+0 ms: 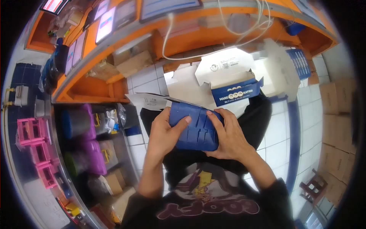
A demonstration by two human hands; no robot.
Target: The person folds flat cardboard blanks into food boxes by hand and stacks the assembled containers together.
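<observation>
Both hands grip a blue cardboard food box (194, 139) above my lap, its slotted, interlocking flaps facing me. My left hand (162, 133) holds the left side, thumb lying across the flaps. On the right side, my right hand (231, 135) presses with fingers at the top edge and thumb near the lower corner. A white inner lid (150, 101) with small print sticks out at the upper left of this box. Just beyond is another blue box (236, 94) marked "Mang Katsu", open, with its white lid (225, 65) raised.
More blue-and-white boxes (299, 64) lie behind at the right. An orange counter (183, 36) holds phones and a tablet (167, 8), with a white cable (164, 44) hanging down. Shelves with purple containers (97, 156) stand left; brown cartons (335, 145) are stacked right.
</observation>
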